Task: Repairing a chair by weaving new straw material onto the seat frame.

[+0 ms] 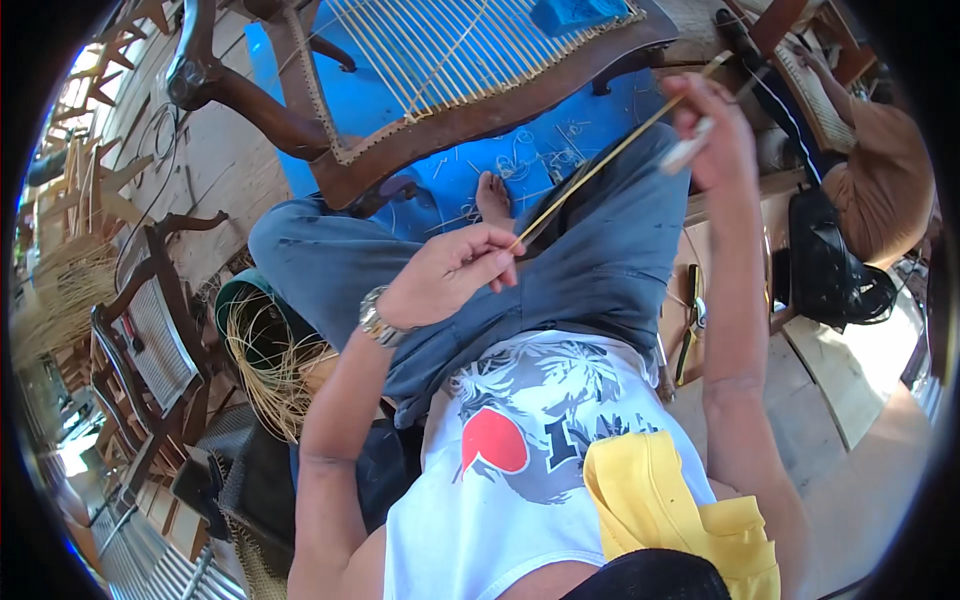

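Note:
My left hand [470,263], with a metal watch at the wrist, is closed over my lap, its fingertips pinching one end of a thin yellowish cane strand [590,181]. That strand runs taut up to the right, where my raised right hand [715,135] closes on it. A small white object [689,146] sits at the right hand's fingers, too blurred to name. Beyond my knees stands a dark wooden chair frame [520,88], small holes along its edge. Parallel cane strands [430,60] stretch across its opening, with a blue lump [575,14] lying on them.
A blue sheet [445,170] with cane scraps lies under the chair. Left of me are a green bucket [232,290], loose cane strands [270,370] and another chair [160,340]. Pliers [690,325], a black bag [835,260] and a person in brown [890,170] are at right.

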`<state>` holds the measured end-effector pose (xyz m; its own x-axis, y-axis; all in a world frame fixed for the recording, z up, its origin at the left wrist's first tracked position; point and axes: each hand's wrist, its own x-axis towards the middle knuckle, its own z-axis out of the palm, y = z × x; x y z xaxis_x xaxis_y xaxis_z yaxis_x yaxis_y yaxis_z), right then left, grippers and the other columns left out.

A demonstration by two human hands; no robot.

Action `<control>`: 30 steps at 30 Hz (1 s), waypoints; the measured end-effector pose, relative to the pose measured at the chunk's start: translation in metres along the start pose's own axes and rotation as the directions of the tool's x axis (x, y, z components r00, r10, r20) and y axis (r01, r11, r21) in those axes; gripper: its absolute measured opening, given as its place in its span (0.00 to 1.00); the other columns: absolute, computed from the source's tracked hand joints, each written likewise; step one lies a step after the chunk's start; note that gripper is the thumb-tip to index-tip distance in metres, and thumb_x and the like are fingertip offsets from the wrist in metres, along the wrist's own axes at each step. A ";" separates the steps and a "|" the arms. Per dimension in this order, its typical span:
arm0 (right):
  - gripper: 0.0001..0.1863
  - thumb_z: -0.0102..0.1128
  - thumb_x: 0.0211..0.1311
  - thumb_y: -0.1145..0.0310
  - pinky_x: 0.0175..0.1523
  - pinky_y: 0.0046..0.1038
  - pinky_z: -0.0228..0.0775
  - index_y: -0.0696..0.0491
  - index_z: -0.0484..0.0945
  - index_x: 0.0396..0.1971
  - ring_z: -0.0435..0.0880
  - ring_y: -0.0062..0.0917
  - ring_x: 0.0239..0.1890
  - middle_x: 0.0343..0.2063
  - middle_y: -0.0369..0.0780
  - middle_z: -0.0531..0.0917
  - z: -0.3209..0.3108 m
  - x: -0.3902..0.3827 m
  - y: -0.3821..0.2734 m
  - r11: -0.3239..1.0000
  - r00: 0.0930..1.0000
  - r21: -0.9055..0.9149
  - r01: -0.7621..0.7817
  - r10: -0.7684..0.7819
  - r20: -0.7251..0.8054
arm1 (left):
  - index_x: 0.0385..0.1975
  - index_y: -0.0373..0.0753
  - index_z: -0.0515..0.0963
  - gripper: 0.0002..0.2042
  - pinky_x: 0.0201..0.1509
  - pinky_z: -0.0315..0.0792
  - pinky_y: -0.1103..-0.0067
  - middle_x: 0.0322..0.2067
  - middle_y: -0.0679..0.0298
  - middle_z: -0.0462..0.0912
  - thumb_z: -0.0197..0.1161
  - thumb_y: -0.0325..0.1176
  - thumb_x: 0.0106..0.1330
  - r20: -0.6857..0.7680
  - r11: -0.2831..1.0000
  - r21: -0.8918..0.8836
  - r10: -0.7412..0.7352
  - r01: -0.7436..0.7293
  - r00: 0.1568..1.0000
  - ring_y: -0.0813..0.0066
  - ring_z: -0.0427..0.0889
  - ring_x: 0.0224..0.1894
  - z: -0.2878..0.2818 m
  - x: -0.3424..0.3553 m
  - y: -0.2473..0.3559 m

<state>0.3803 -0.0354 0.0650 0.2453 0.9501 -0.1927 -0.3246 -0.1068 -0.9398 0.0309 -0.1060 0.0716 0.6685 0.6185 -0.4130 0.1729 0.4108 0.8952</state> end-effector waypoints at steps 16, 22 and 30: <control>0.22 0.46 0.74 0.53 0.26 0.16 0.61 0.54 0.75 0.55 0.70 0.12 0.22 0.29 0.33 0.76 -0.108 -0.093 0.016 0.846 0.971 -0.484 -0.222 0.151 -0.183 | 0.34 0.33 0.74 0.11 0.23 0.67 0.78 0.22 0.61 0.81 0.50 0.35 0.70 -0.330 0.163 0.943 0.358 0.290 0.873 0.78 0.74 0.20 -0.025 0.063 -0.043; 0.13 0.48 0.74 0.59 0.30 0.17 0.67 0.53 0.74 0.43 0.75 0.14 0.24 0.26 0.33 0.76 -0.007 -0.146 0.055 0.864 0.846 -0.251 -0.436 0.489 0.214 | 0.34 0.35 0.74 0.11 0.17 0.56 0.85 0.18 0.62 0.78 0.50 0.36 0.71 0.035 0.871 -0.409 -0.282 0.272 0.959 0.84 0.63 0.12 0.002 0.077 -0.009; 0.14 0.48 0.74 0.62 0.32 0.17 0.70 0.53 0.72 0.52 0.77 0.14 0.26 0.29 0.34 0.80 0.024 -0.143 0.066 0.888 0.804 -0.068 -0.456 0.443 0.395 | 0.38 0.36 0.75 0.12 0.25 0.65 0.87 0.23 0.64 0.80 0.50 0.38 0.75 0.051 0.978 -0.143 -0.149 0.155 0.988 0.85 0.72 0.21 0.029 0.057 -0.008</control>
<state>0.3019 -0.1714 0.0372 -0.3077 0.8328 -0.4601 -0.3373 -0.5477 -0.7657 0.0887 -0.0932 0.0456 0.6714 0.5155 -0.5324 0.1690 0.5930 0.7873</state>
